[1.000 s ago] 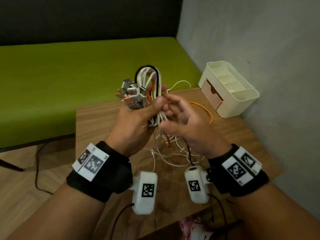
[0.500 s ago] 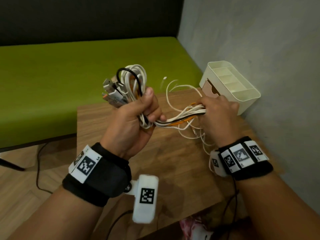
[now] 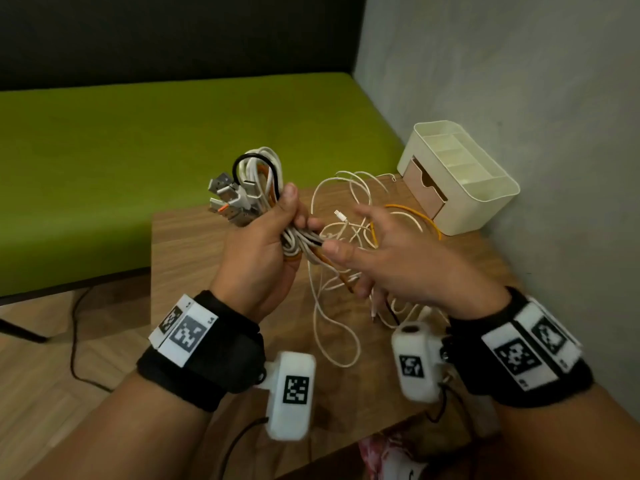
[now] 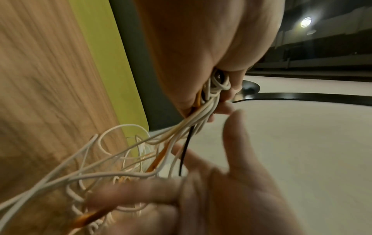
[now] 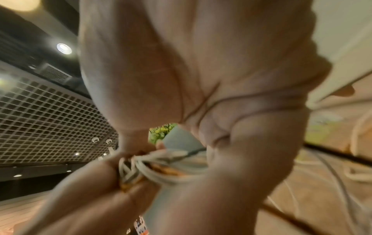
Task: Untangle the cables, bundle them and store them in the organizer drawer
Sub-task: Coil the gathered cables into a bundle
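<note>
My left hand (image 3: 291,220) grips a folded bundle of white, black and orange cables (image 3: 258,171), held above the wooden table (image 3: 194,237). Several USB plugs (image 3: 227,199) stick out of the fist to the left. The loose cable tails (image 3: 341,299) hang from the fist and lie tangled on the table. My right hand (image 3: 367,247) is open, palm up with fingers spread, just right of the fist, its thumb at the hanging strands. In the left wrist view the strands (image 4: 197,117) run out of the left fist past the right hand's straight fingers (image 4: 235,143). The right wrist view is blurred.
A cream organizer (image 3: 485,199) stands at the table's far right corner against the grey wall, its wooden drawer (image 3: 424,188) pulled slightly open. A green bench (image 3: 138,168) runs behind the table. A black cord (image 3: 74,341) trails on the floor at left.
My right hand gripped the cable tails and drew them out to the right; it has now let go and come back beside the left fist, open. The tails have dropped onto the table.
</note>
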